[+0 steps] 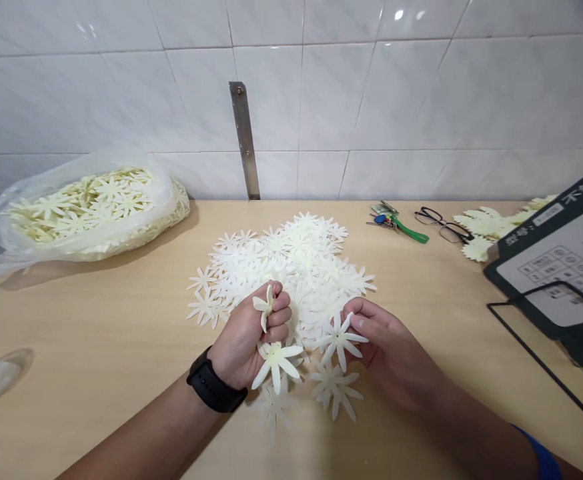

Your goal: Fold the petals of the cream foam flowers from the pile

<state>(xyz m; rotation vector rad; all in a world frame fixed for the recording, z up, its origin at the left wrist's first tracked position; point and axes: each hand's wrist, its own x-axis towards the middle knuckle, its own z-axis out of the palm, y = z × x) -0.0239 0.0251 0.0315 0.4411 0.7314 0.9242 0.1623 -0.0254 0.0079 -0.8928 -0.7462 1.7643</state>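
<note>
My left hand (pixel 241 337), with a black watch band (pixel 215 383) on the wrist, is closed around pale cream petal cutouts. One folded petal cutout (pixel 265 308) pokes out above the fist, and a spread star-shaped flower cutout (pixel 276 365) shows at its lower edge. Between thumb and fingertips, my right hand (pixel 391 350) pinches another flower cutout (pixel 340 339) by one petal. Below it, a loose flower cutout (pixel 335 387) appears over the table. Just beyond both hands lies a broad pile of the same flower cutouts (pixel 286 260).
At left stands an open plastic bag (pixel 161 193) full of flower cutouts. Keys with a green strap (pixel 409 230) and eyeglasses (pixel 441 223) lie at the back right. More cutouts (pixel 486 223) sit beside a dark printed box (pixel 546 247) with a black wire frame (pixel 536 353).
</note>
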